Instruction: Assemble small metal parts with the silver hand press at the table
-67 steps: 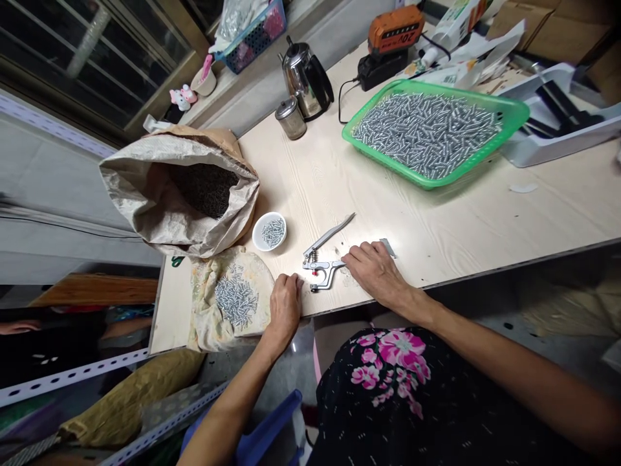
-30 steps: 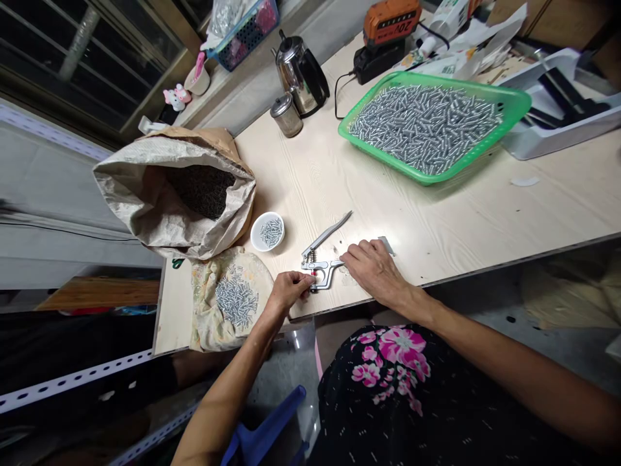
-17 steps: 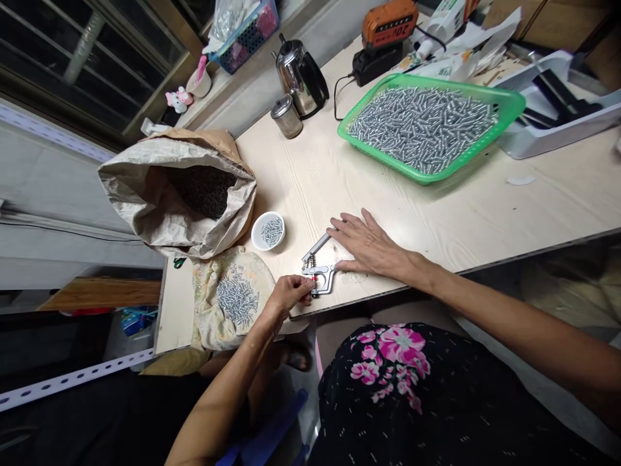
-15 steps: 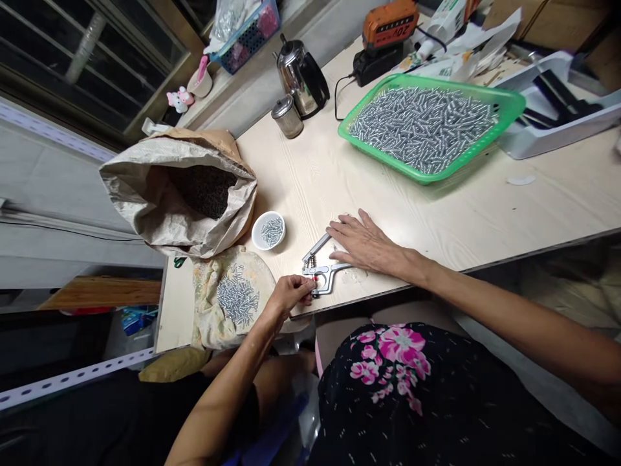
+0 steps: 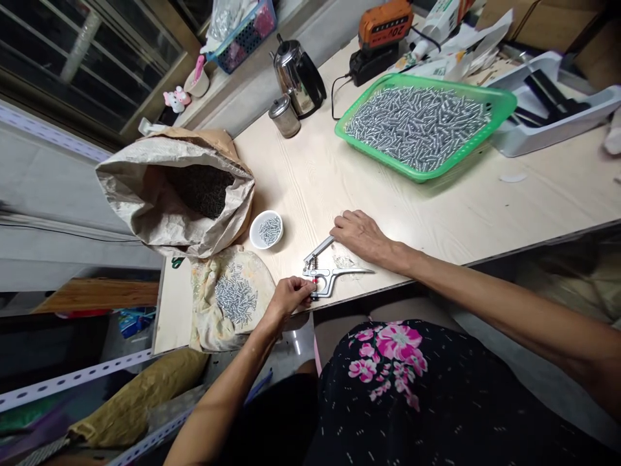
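Metal pliers (image 5: 336,272) lie near the table's (image 5: 303,171) front edge, your right hand (image 5: 359,235) clasped around their upper handle. Your left hand (image 5: 291,296) is at their mouth, what it pinches I cannot tell; squeezing this close could nip you.

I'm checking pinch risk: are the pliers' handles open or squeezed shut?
Open: the upper handle, at the right hand, slants away from the lower handle.

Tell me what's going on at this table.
Someone's right hand grips the upper handle of metal pliers, whose handles stand spread apart. The left hand is at the jaws; whatever it may pinch is too small to make out. A white bowl of small metal pieces stands nearby, a fuller green basket farther back.
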A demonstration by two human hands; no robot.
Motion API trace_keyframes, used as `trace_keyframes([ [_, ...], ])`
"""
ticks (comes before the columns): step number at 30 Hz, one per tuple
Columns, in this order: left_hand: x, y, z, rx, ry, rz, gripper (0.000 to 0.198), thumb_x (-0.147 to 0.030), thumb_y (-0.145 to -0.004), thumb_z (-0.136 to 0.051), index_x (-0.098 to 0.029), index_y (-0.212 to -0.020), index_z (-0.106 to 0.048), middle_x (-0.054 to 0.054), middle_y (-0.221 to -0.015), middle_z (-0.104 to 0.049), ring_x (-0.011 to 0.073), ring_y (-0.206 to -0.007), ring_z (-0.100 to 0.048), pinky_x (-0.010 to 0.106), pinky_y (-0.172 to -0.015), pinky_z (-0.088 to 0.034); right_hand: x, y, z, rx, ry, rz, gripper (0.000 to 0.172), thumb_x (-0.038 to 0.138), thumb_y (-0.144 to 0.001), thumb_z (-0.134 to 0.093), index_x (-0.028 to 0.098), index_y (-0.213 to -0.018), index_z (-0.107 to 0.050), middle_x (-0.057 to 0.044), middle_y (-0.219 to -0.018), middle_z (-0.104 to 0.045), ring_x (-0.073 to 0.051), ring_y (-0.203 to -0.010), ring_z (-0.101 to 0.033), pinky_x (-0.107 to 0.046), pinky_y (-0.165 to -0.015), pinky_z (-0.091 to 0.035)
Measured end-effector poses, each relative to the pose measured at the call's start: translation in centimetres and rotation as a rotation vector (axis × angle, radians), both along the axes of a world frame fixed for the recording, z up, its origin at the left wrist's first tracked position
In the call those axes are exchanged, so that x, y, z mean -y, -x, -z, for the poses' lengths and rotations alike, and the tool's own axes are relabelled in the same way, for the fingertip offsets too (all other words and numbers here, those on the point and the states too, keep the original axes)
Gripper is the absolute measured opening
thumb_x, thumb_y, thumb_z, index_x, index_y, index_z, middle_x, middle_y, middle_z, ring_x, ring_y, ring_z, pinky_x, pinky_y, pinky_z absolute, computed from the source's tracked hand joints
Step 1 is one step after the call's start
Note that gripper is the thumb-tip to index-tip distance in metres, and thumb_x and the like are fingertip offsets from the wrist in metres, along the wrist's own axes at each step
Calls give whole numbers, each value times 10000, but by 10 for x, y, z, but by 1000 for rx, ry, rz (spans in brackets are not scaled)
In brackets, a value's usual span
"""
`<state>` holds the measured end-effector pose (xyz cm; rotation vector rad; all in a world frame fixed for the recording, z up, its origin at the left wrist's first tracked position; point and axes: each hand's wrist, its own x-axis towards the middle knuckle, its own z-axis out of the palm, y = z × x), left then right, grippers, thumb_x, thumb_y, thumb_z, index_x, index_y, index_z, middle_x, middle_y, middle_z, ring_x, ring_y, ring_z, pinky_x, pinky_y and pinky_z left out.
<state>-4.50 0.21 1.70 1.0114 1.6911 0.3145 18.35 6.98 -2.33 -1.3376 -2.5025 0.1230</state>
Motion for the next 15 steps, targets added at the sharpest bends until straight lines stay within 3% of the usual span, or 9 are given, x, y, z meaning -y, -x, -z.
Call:
trace_keyframes([
  [2,1,-1,-1,-17,-7,-6,358,-391,-573,-853,-117,-676,-647,-23,-527,-595,87,-450,-532,208,-474,-437,10,-6,-4,-34,48,-10,254,355,-932,-580,145,-1048,-661,-117,-1099,-648,-268,-1071,-520,-384,-903,-348],
  [5,-2,-2,-2,-34,-11,10,406,-451,-547,-848,-118,-676,-654,-21,-513,-578,93,-453,-521,214,-473,-424,26,-16,-5,-91,94,-14,762,613,-796,-671,102,-1338,-512,-197,-1364,-532,-353,-1306,-405,-505,-1076,-280],
  [7,-4,-1,-3,-52,-6,33,463,-506,-504,-848,-117,-664,-655,-22,-500,-563,97,-456,-512,219,-475,-417,31,-21,-4,-100,141,-19,967,686,-711,-706,107,-1429,-416,-222,-1472,-426,-388,-1392,-306,-567,-1118,-223],
  [11,-3,3,-5,-138,-8,98,613,-641,-411,-832,-107,-669,-678,0,-524,-591,118,-495,-521,237,-503,-432,34,-21,-13,-59,200,-33,956,635,-665,-772,135,-1408,-435,-198,-1436,-468,-397,-1365,-336,-613,-1112,-224],
  [15,-6,8,-5,-231,-135,190,695,-753,-516,-737,-133,-829,-746,34,-700,-701,172,-609,-598,252,-540,-459,30,-19,-22,-34,122,-23,771,617,-743,-720,106,-1280,-508,-153,-1271,-575,-343,-1193,-475,-610,-1086,-258],
])
